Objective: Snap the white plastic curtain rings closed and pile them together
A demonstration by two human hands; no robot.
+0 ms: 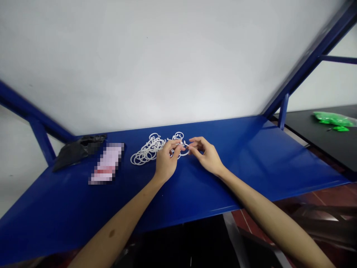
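Note:
A heap of white plastic rings [147, 150] lies on the blue table [251, 163] near the back. My left hand [166, 160] and my right hand [205, 155] meet just right of the heap. Both pinch one white ring [184, 149] between thumb and fingers, one hand at each end of it. Another white ring [177, 135] lies just behind my hands.
A black bag [78, 149] and a pink blurred packet [107, 163] lie at the table's left. A white wall rises behind, framed by blue bars [306, 63]. At the right stands a dark table [329, 141] with a green plastic pile [333, 121].

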